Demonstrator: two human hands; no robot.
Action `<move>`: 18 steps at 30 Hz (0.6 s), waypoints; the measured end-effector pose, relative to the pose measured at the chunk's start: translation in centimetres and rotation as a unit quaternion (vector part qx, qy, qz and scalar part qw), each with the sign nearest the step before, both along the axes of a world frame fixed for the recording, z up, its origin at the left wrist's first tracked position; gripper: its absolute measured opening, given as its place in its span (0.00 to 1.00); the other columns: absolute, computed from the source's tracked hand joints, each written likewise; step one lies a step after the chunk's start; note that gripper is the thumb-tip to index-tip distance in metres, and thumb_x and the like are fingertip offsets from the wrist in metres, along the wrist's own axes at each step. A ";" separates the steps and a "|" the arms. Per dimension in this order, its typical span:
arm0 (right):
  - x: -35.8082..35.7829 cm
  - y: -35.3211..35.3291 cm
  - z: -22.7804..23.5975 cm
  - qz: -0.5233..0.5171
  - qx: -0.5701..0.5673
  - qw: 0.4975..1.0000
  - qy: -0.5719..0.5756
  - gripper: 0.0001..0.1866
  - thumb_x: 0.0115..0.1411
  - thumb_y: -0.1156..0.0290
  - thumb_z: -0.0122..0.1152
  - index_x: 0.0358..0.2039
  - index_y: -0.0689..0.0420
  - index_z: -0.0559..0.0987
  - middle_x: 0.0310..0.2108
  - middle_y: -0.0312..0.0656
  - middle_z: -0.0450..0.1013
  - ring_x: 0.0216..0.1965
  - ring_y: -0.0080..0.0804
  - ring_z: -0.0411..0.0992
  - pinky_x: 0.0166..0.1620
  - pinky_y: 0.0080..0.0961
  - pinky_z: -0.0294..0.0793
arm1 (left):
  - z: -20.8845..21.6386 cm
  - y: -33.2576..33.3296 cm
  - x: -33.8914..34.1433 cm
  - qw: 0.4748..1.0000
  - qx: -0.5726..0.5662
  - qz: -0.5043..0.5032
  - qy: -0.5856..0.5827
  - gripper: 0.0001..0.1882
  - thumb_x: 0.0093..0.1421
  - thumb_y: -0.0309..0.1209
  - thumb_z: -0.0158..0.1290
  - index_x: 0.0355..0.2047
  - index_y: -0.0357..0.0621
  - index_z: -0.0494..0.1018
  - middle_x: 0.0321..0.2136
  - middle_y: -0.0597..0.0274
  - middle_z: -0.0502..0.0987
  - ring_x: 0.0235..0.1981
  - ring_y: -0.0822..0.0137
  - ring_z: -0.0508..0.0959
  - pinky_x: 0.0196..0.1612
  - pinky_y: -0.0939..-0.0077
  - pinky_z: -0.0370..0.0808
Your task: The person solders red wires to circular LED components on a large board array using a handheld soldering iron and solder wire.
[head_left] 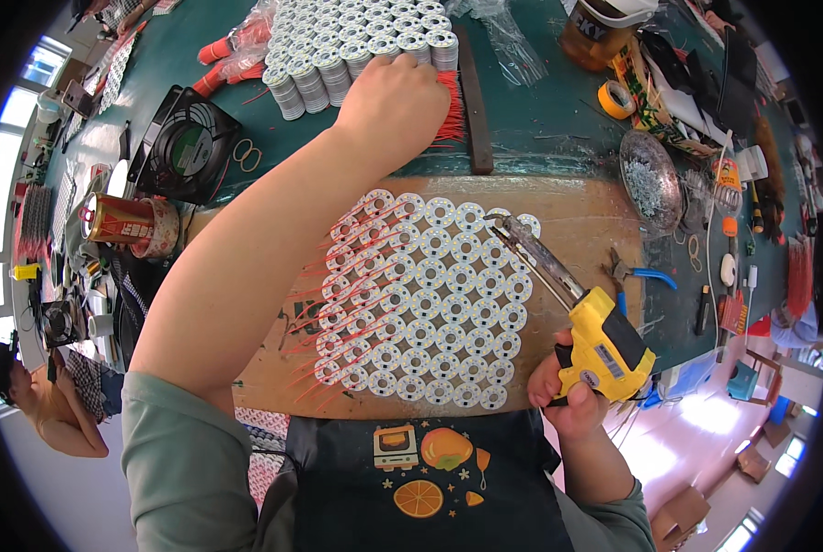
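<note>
My left hand (397, 106) stretches far forward to a bundle of thin red wires (448, 115) beside tall stacks of round white LED boards (324, 74). Its fingers curl downward, and whatever they grip is hidden under the hand. A yellow soldering gun (604, 354) is in my right hand (572, 396), its metal tip angled toward the far right corner of a sheet of ring-shaped LED boards (448, 308). That sheet lies flat on a brown work board (568, 207) in front of me. Red wires (338, 317) lie across its left columns.
A dark metal bar (474, 101) borders the wires. On the left are a black fan (186, 143) and a red-gold can (121, 219). To the right sit a metal bowl (650, 184) of small pieces, blue-handled pliers (637, 273) and orange tape (616, 99). Another person (57, 405) is far left.
</note>
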State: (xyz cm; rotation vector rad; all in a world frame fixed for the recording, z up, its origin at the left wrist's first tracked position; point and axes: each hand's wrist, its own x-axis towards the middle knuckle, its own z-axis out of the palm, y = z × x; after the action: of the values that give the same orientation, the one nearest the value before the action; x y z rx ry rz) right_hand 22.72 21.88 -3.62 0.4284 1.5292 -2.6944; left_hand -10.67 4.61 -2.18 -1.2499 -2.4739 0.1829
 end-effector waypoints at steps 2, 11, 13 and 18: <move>0.1 0.1 0.0 -0.001 0.000 1.000 0.003 0.42 0.55 0.48 0.71 0.61 0.60 0.65 0.21 0.34 0.66 0.19 0.27 0.66 0.23 0.26 0.66 | -0.1 0.2 -0.4 1.000 -0.006 -0.001 0.002 0.04 0.54 0.28 0.54 0.27 0.44 0.78 0.32 0.62 0.78 0.41 0.59 0.78 0.46 0.63 0.75; -0.1 0.0 -0.1 -0.002 -0.001 1.000 0.018 0.43 0.56 0.50 0.71 0.61 0.63 0.64 0.22 0.35 0.66 0.21 0.26 0.66 0.24 0.24 0.65 | 1.0 0.4 -1.5 0.978 0.074 0.097 -0.171 0.09 0.52 0.33 0.58 0.33 0.44 0.79 0.34 0.54 0.81 0.40 0.52 0.81 0.45 0.58 0.77; -0.1 0.0 -0.1 -0.012 -0.011 1.000 0.019 0.43 0.56 0.52 0.72 0.62 0.66 0.64 0.22 0.36 0.66 0.21 0.25 0.66 0.25 0.22 0.65 | 1.4 0.4 -1.7 0.975 0.047 0.106 -0.192 0.09 0.54 0.34 0.58 0.34 0.45 0.79 0.34 0.55 0.82 0.40 0.53 0.81 0.45 0.59 0.78; -0.2 0.0 0.0 -0.003 -0.011 1.000 0.028 0.42 0.57 0.52 0.70 0.62 0.65 0.64 0.22 0.35 0.66 0.21 0.24 0.65 0.25 0.22 0.65 | 1.8 0.0 -1.7 0.975 0.063 0.080 -0.198 0.09 0.55 0.35 0.59 0.34 0.46 0.79 0.35 0.57 0.82 0.40 0.54 0.81 0.44 0.59 0.78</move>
State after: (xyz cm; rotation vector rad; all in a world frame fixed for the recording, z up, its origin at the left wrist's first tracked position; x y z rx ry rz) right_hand 22.54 21.84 -3.63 0.3602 1.5125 -2.7475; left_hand -12.40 4.62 -0.43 -1.1206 -2.8735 -0.2019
